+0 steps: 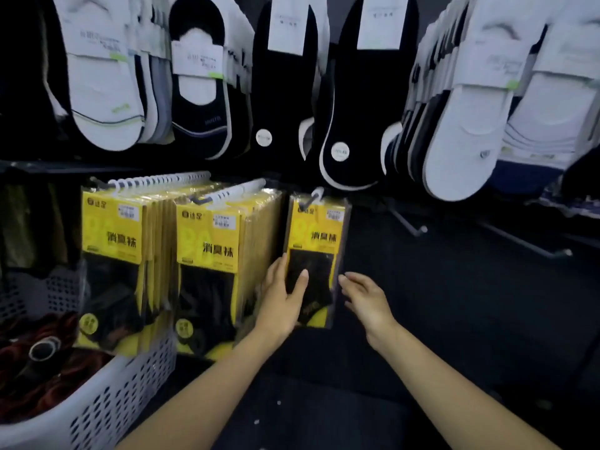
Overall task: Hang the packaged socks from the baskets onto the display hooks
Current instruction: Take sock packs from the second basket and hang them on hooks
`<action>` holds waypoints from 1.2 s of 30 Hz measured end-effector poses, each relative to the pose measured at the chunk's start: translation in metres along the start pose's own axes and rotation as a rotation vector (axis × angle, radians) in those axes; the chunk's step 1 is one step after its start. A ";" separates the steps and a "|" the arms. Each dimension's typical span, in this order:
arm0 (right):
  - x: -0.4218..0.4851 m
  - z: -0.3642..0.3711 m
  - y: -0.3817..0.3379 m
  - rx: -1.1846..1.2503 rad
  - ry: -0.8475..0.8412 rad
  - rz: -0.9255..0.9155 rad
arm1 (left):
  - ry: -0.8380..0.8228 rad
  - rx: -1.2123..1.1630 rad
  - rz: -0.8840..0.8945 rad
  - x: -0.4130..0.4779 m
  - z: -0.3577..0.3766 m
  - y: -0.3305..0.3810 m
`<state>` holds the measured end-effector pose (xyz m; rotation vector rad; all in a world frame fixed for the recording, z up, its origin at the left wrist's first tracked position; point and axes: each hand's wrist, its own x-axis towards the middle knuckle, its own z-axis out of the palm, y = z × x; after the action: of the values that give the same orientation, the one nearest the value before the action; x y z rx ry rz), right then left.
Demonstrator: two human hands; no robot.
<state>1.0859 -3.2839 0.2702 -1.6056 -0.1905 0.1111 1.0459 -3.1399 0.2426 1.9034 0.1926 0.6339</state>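
Observation:
A single yellow-and-black sock pack (316,241) hangs from a display hook (312,198) at the middle of the lower row. My left hand (282,302) grips its lower left edge, thumb across the front. My right hand (365,298) hovers just right of the pack with fingers spread, fingertips close to its edge. Two full rows of the same yellow packs (113,251) (207,264) hang on hooks to the left. A white perforated basket (107,397) stands at the lower left.
Rows of white and black no-show socks (282,76) hang above. Bare metal hooks (418,229) (565,253) jut out at the right. The basket holds dark red and black items (42,362). Dark floor lies below my arms.

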 end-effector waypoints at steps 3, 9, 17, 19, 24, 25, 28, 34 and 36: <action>-0.055 -0.033 0.030 -0.163 -0.069 0.046 | -0.148 0.123 0.005 -0.061 -0.011 -0.017; -0.177 -0.097 0.120 -0.404 -0.282 0.395 | -0.558 0.128 -0.217 -0.209 -0.012 -0.078; -0.264 -0.145 0.219 -0.765 -0.292 0.668 | -1.000 0.316 -0.326 -0.337 0.004 -0.135; -0.276 -0.146 0.232 -0.771 -0.351 0.733 | -1.041 0.487 -0.214 -0.341 0.005 -0.137; -0.293 -0.136 0.252 -0.619 -0.298 0.782 | -1.054 0.581 -0.172 -0.346 0.005 -0.135; -0.294 -0.133 0.253 -0.582 -0.246 0.774 | -1.058 0.600 -0.165 -0.348 0.005 -0.136; -0.294 -0.129 0.254 -0.457 -0.219 0.820 | -1.060 0.627 -0.153 -0.350 0.007 -0.137; -0.289 -0.126 0.253 -0.395 -0.231 0.874 | -1.042 0.601 -0.170 -0.348 0.009 -0.143; -0.279 -0.128 0.242 -0.380 -0.236 0.783 | -1.018 0.574 -0.181 -0.345 0.010 -0.143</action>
<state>0.8491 -3.4715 0.0212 -1.9666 0.2639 0.9156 0.7813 -3.2313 -0.0052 2.4779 -0.1303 -0.6133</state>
